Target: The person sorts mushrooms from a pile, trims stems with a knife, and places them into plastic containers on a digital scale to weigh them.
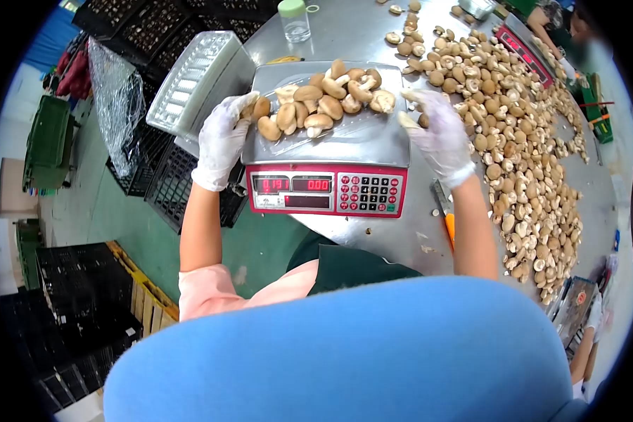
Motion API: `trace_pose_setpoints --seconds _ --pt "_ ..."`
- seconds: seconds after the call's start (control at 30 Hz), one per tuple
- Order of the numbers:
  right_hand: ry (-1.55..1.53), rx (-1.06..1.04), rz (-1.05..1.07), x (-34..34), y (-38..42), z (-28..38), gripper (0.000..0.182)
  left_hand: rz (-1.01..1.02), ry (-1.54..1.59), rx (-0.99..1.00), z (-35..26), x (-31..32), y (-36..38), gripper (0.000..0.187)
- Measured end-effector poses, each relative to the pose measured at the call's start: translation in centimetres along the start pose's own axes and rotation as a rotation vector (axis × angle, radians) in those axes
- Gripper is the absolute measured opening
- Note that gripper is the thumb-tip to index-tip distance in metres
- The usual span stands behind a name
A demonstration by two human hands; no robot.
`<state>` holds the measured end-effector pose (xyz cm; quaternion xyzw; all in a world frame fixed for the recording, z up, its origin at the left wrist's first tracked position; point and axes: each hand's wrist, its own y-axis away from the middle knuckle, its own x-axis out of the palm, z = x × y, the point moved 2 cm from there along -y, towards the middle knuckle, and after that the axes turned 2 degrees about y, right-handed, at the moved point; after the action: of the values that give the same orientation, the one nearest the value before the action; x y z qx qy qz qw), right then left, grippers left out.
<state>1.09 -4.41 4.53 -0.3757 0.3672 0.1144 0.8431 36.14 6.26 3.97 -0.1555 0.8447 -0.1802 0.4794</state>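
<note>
Brown-capped mushrooms lie heaped on a clear plastic tray on the metal pan of a red weighing scale. Its lit display shows 0.19 and 0.00. At the pan's left edge, my gloved left hand has its fingers curled around a mushroom. My gloved right hand is just off the pan's right side, fingers bent, with a small brown mushroom partly hidden between thumb and fingers. Both gloves are thin and whitish.
A big pile of mushrooms covers the table's right side. A knife with an orange handle lies by my right forearm. Stacked clear trays stand left of the scale, a green-lidded jar behind it. Other people work at the right.
</note>
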Motion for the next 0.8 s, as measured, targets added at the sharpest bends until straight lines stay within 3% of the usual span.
trace_pose_setpoints --seconds 0.13,0.27,0.37,0.5,0.67,0.8 --pt "0.050 -0.018 0.027 3.7 -1.8 -0.8 0.029 -0.071 0.205 -0.112 0.2 0.5 0.1 0.027" --pt "0.108 -0.074 0.022 4.1 -2.3 -0.8 0.027 -0.172 0.195 -0.042 0.8 0.2 0.2 0.021" --pt "0.057 -0.098 0.024 3.5 -2.2 -0.4 0.028 -0.275 0.447 -0.135 0.6 -0.3 0.0 0.019" --pt "0.006 -0.004 -0.087 2.0 -2.2 1.1 0.035 -0.316 0.473 -0.138 -0.2 -0.9 -0.6 0.019" --pt "-0.176 0.085 -0.083 0.5 -2.1 2.2 0.040 -0.252 0.486 -0.025 -2.6 -1.2 -1.1 0.020" --pt "-0.364 0.111 0.022 0.9 -3.1 6.9 0.043 -0.161 0.419 0.293 -6.9 -0.7 -2.6 0.024"
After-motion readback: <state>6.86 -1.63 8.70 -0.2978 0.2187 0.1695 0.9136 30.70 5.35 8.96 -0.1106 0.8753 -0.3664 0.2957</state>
